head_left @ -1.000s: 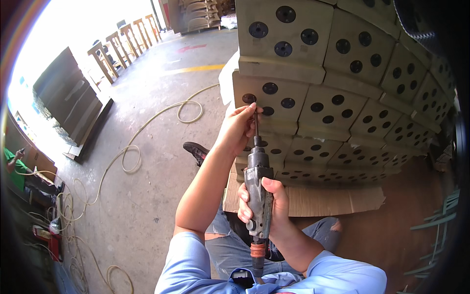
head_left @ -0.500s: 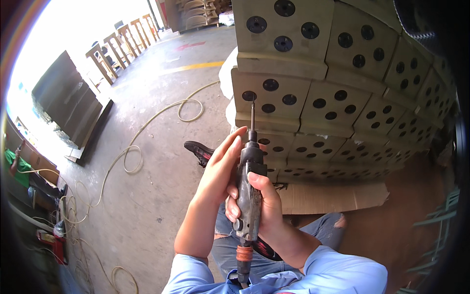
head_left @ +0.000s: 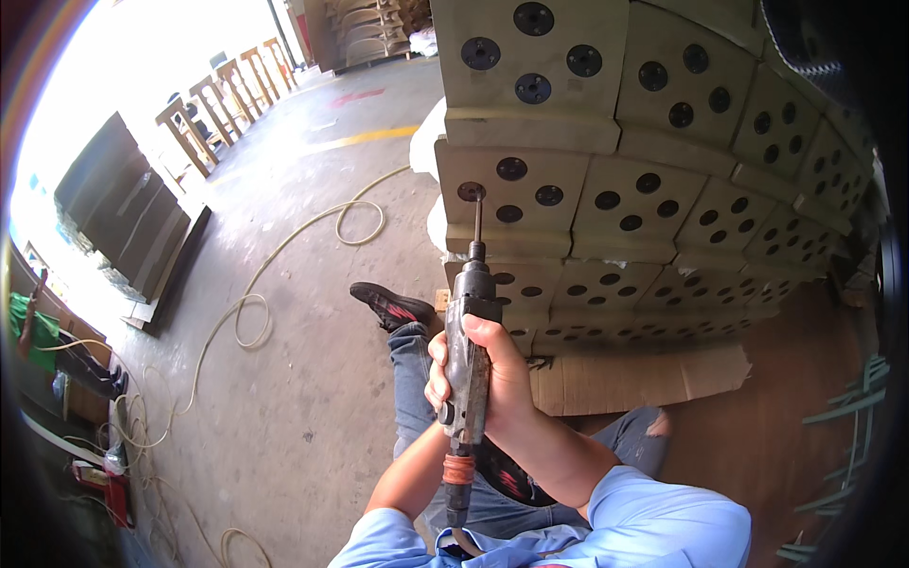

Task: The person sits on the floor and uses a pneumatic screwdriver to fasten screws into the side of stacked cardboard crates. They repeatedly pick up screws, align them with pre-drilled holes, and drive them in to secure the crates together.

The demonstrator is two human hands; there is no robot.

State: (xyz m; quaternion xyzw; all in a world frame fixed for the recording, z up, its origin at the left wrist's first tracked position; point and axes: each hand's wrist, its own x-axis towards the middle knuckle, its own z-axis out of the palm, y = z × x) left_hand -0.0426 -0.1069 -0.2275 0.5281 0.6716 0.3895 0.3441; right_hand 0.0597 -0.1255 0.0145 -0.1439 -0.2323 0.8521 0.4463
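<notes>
My right hand (head_left: 500, 374) is wrapped round a black and grey power screwdriver (head_left: 473, 327) with a red-orange collar at its tail. Its long thin bit points away from me. The bit's tip meets the lower edge of a black round disc (head_left: 471, 192) on a tan panel (head_left: 530, 229); whether it is seated in a screw is too small to tell. Several such discs sit on the panel. My left forearm (head_left: 409, 478) runs in behind the screwdriver, and my left hand is hidden there, its fingers out of sight.
Stacked tan panels (head_left: 530, 128) with black discs rise ahead and to the right, above a cardboard sheet (head_left: 644, 381). A pale hose (head_left: 248, 295) loops over the concrete floor at left. My shoe (head_left: 390, 308) rests left of the stack. Another person's green shirt (head_left: 43, 327) shows far left.
My left hand has left the screwdriver's left side and gone behind it. The screwdriver has shifted slightly left and down in view, its bit still at the same disc.
</notes>
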